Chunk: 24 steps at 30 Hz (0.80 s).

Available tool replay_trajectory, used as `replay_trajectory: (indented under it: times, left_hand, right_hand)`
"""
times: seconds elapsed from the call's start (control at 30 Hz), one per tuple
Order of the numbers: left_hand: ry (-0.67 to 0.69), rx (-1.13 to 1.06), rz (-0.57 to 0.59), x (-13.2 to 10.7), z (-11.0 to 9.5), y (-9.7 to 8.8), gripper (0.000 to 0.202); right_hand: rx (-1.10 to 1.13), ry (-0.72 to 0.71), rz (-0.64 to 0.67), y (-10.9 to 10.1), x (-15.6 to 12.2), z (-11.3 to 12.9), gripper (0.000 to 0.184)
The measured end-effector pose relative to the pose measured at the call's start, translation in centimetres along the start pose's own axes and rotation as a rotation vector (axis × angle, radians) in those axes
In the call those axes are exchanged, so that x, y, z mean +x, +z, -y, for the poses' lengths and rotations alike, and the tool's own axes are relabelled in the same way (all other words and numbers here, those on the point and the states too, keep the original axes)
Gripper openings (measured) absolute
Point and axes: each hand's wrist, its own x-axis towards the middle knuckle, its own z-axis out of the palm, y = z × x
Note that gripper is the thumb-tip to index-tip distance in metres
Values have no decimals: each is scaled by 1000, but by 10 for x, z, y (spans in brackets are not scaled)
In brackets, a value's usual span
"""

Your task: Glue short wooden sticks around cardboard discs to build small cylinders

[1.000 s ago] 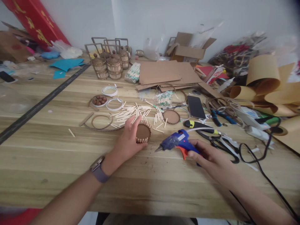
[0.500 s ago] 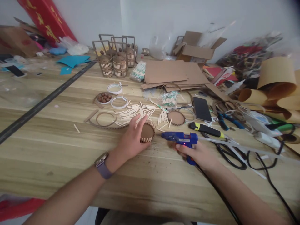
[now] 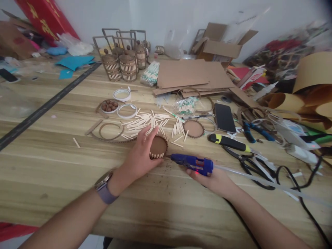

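Observation:
My left hand (image 3: 138, 157) grips a small round cardboard base (image 3: 158, 147) ringed with short upright wooden sticks, holding it down on the wooden table (image 3: 77, 180). My right hand (image 3: 214, 178) is wrapped round a blue hot glue gun (image 3: 193, 162) that lies almost level, its nozzle pointing left and nearly touching the base's right rim. A clear glue stick juts from the gun's back toward the right. A heap of loose wooden sticks (image 3: 145, 122) lies just beyond the base. I wear a watch (image 3: 103, 188) on my left wrist.
A second cardboard disc (image 3: 193, 128), a phone (image 3: 224, 117), a yellow-black utility knife (image 3: 229, 142), scissors (image 3: 249, 162) and blue pliers (image 3: 255, 131) lie to the right. Finished stick baskets (image 3: 124, 64), cardboard sheets (image 3: 192, 77) and tape rings (image 3: 121, 94) sit farther back. The gun's black cord (image 3: 303, 186) trails right.
My right hand has swung the glue gun from tilted up to nearly level and brought its nozzle left to the base's rim. My left hand has stayed on the base.

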Motion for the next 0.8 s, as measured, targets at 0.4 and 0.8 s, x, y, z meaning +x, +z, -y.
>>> replay_trajectory:
  times: [0.4,0.8]
  left_hand:
    - [36,36,2,0,0,-2,104]
    - [41,29,-10,1,0,0,104]
  right_hand:
    - [2,16,-62,6,-2,0,29]
    - [-16,-1,-49,8,-1,3,28]
